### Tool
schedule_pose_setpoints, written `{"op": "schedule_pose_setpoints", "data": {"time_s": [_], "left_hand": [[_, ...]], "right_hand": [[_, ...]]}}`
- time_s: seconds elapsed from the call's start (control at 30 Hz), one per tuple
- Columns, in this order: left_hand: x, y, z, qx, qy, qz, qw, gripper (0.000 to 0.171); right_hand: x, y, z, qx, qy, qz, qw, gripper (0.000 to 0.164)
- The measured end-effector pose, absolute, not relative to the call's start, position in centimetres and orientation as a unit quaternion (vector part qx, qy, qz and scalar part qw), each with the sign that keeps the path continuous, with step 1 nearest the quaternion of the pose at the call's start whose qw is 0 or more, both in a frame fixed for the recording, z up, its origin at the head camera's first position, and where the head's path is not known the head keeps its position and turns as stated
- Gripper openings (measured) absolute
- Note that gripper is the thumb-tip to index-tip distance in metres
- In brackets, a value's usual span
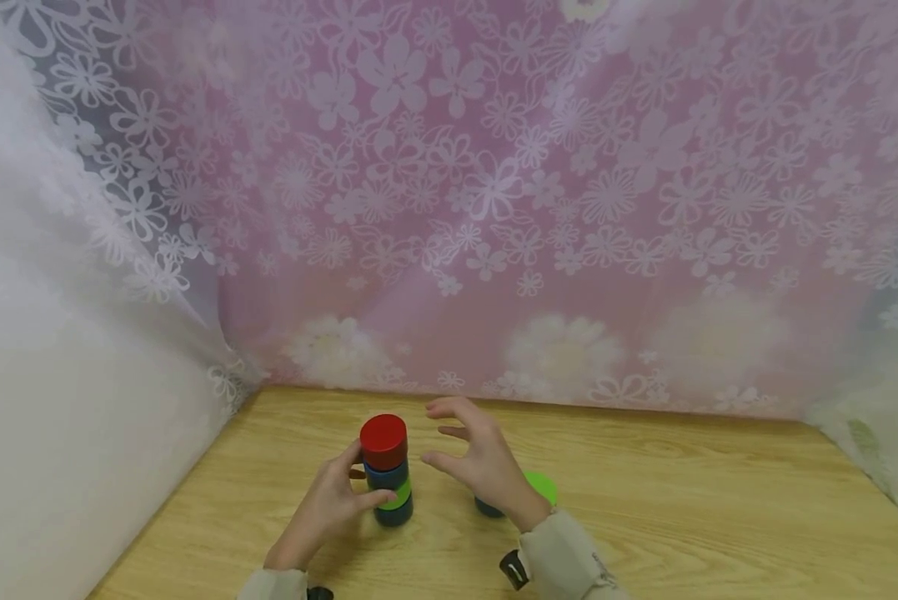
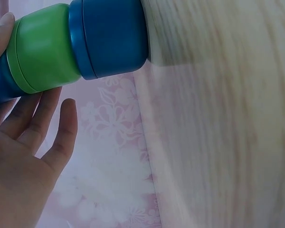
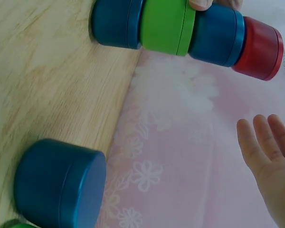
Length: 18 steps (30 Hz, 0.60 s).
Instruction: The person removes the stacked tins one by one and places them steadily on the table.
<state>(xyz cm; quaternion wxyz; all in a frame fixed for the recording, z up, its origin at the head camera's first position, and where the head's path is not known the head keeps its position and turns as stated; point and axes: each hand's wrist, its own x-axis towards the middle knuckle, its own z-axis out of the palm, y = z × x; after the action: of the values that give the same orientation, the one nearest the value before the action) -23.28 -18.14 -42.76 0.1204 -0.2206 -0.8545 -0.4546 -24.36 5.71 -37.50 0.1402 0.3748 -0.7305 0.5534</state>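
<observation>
A stack of round lidded tins stands on the wooden table, leaning slightly: a dark blue tin (image 2: 115, 38) at the bottom, a green tin (image 2: 45, 47) on it, a second blue tin (image 3: 215, 34) above, and a red tin (image 1: 384, 442) on top. My left hand (image 1: 332, 497) holds the stack around the green and upper blue tins, thumb on the near side, fingers behind. To the right of the red tin, my right hand (image 1: 482, 462) hangs in the air, fingers spread and loosely bent, holding nothing.
Behind my right forearm, partly hidden, stand another blue tin (image 3: 52, 183) and a green tin (image 1: 542, 487) on the table (image 1: 689, 508). A pink flowered cloth (image 1: 494, 208) hangs along the back edge; a pale cloth (image 1: 81, 375) borders the left side.
</observation>
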Motion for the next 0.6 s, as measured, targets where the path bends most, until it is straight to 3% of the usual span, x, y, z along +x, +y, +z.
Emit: {"op": "schedule_pose_setpoints", "data": {"time_s": [0.6], "left_hand": [[-23.2,-18.3,-42.5,-0.207,-0.863,-0.450,0.103,0.056]], "right_hand": [[-24.0,3.6,-37.1,0.362,-0.734,0.571,0.071,0.060]]}}
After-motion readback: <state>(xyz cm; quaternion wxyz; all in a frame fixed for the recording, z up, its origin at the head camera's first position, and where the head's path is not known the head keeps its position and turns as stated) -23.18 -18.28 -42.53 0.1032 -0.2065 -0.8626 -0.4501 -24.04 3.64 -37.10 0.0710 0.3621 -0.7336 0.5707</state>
